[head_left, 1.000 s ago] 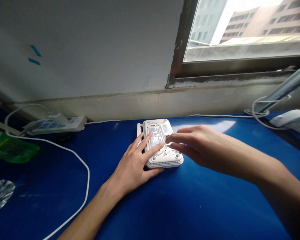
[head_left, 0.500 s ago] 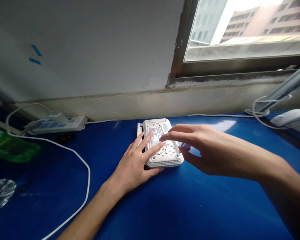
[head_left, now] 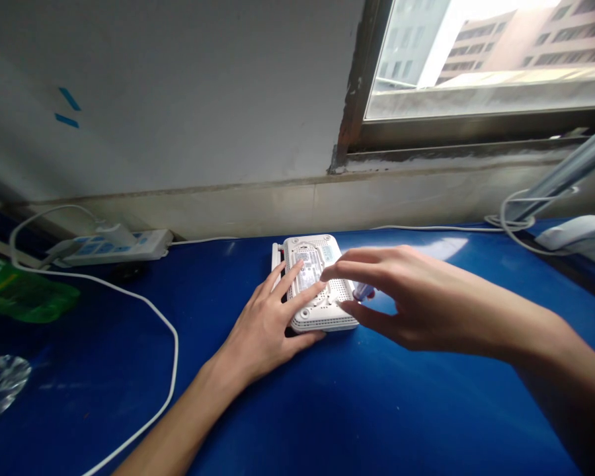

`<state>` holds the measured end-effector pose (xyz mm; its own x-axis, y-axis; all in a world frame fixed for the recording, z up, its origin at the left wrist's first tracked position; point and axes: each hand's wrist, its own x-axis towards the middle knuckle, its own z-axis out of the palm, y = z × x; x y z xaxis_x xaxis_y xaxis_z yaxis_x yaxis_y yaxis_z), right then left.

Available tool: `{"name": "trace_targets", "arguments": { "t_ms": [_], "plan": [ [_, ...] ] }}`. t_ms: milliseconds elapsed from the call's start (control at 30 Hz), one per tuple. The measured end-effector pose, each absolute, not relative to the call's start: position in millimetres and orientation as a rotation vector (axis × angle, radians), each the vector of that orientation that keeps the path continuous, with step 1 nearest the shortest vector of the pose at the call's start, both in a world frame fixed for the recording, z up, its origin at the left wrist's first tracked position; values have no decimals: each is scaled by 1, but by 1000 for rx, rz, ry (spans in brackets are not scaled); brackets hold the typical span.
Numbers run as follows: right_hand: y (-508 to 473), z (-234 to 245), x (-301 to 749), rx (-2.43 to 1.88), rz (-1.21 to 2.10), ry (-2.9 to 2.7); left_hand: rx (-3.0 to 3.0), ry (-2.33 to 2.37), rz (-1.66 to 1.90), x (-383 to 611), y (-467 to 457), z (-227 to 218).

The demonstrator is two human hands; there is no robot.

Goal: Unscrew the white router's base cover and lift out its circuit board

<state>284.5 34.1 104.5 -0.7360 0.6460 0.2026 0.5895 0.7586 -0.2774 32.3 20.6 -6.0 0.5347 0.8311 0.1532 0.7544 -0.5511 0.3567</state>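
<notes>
A white Wi-Fi router (head_left: 333,288) lies upside down on the blue tabletop, its vented underside, label and corner feet facing up. My left hand (head_left: 272,301) holds it at its left side, fingers spread across the underside and thumb along the near edge. Over the router's right side is my right hand (head_left: 401,294), its index finger and thumb reaching above the underside with a gap between them. A small pale object with a purplish end (head_left: 361,291) shows beneath its palm, seemingly held by the curled rear fingers; most of it is hidden.
A power strip (head_left: 149,244) with a plug sits at the back left, and a white cable (head_left: 175,350) loops across the table. A green bottle (head_left: 34,294) and a clear plastic item (head_left: 0,383) lie at left. A metal pole (head_left: 565,168) wrapped with cable stands at right.
My right thumb has shifted left onto the router's right edge, and more of the pale object shows beneath the palm. My left hand and the router have stayed put.
</notes>
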Motion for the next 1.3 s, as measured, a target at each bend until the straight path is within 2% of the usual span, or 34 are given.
{"name": "trace_targets", "arguments": {
  "t_ms": [433, 1300],
  "plan": [
    [36, 100, 286, -986, 227, -2669, 2529, 1337, 444, 32, 20, -5],
    [37, 103, 285, -1022, 339, -2731, 2518, 1349, 429, 33, 21, -5]
  ]
}}
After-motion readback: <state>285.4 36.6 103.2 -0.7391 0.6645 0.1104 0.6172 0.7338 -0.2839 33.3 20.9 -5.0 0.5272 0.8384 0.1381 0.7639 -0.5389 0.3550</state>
